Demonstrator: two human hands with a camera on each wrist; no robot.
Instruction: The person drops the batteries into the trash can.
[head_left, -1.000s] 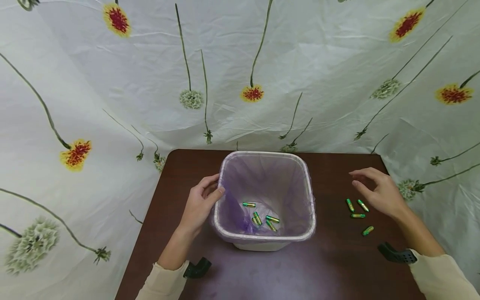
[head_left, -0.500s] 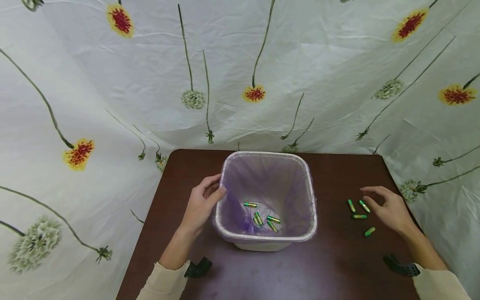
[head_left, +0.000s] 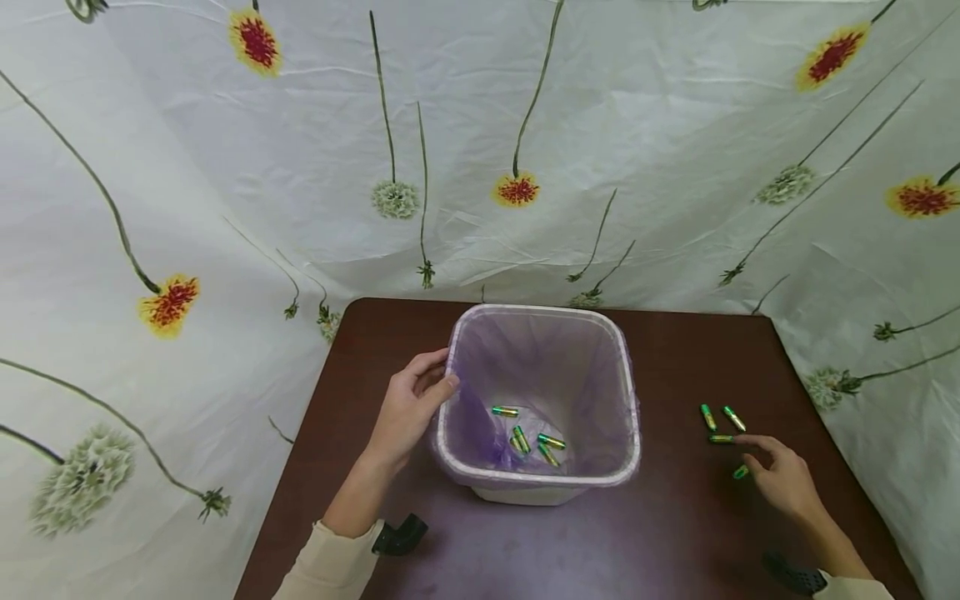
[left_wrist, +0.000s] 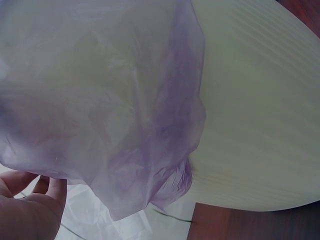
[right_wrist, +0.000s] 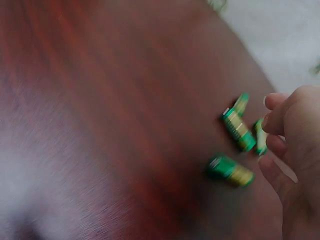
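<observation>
A square pale waste bin (head_left: 540, 480) stands mid-table, lined with a thin purple bag (left_wrist: 125, 120). My left hand (head_left: 411, 408) holds the bin's left rim, thumb over the edge and fingers outside. Several green-and-gold batteries (head_left: 551, 441) lie at the bottom of the bin. On the table to the right are several more. My right hand (head_left: 783, 479) hovers over this group, thumb and fingers apart and nothing held. Its thumb is near the closest battery (right_wrist: 232, 172), which is partly hidden in the head view. The fingertips reach towards another battery (head_left: 721, 439).
The dark wooden table (head_left: 600, 550) has its back and right edges against a white flowered sheet (head_left: 300, 167). Black wrist mounts (head_left: 400, 535) sit on both forearms. The bin's wall (left_wrist: 260, 115) fills much of the left wrist view.
My right hand has moved down and towards my body, now over the batteries nearest me. The left hand stays at the bin's rim. The head view has shifted slightly.
</observation>
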